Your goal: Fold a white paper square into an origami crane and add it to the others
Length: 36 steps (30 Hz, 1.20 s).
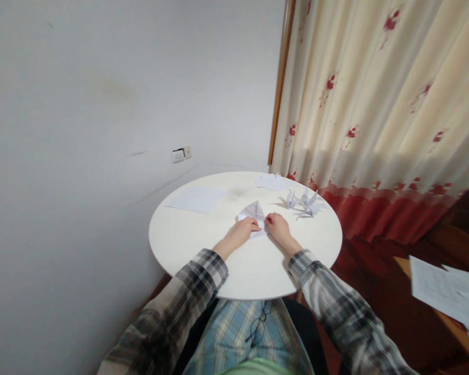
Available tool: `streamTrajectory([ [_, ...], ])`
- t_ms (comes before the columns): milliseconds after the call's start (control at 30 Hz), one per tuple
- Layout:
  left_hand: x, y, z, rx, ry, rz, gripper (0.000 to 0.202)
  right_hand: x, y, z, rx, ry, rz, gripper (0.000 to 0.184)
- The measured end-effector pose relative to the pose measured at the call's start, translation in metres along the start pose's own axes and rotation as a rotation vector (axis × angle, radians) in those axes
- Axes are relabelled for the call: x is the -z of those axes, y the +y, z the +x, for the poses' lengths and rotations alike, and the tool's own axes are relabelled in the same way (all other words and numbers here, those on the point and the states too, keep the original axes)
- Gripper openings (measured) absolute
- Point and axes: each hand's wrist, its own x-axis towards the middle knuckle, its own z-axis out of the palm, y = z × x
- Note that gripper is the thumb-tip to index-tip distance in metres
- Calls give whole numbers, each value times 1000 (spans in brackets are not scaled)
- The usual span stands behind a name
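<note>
Both hands rested near the middle of the round white table [187, 250]. The left hand [245, 229] and right hand [278, 227] pressed curled fingers onto a partly folded white paper [254, 212], pinning it flat. Beyond, toward the right edge, stood folded paper cranes [304, 202]. Blank sheets [198, 199] lay at the far edge. No writing was legible.
</note>
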Motion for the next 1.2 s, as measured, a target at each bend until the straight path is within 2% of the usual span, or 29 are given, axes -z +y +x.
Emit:
streamTrajectory([
  [167, -3, -6, -1, -35, 25, 27, 26, -1, 1, 0, 0, 4, 26, 12],
  [300, -2, -6, -2, -49, 26, 140, 31, 1, -1, 0, -2, 33, 73, 12],
  [433, -3, -9, -2, -29, 43, 211, 31, 1, -3, 1, 83, 9, 130, 12],
  [633, -5, -11, -2, 10, 63, 209, 31, 0, -3, -1, 237, -71, 198, 24],
  [900, -2, -11, -2, 64, -31, 221, 36, 1, -4, -1, 230, -133, 125, 29],
  [1200, 5, -7, -1, 139, -41, 112, 34, 4, -6, -1, 258, -150, 98, 29],
])
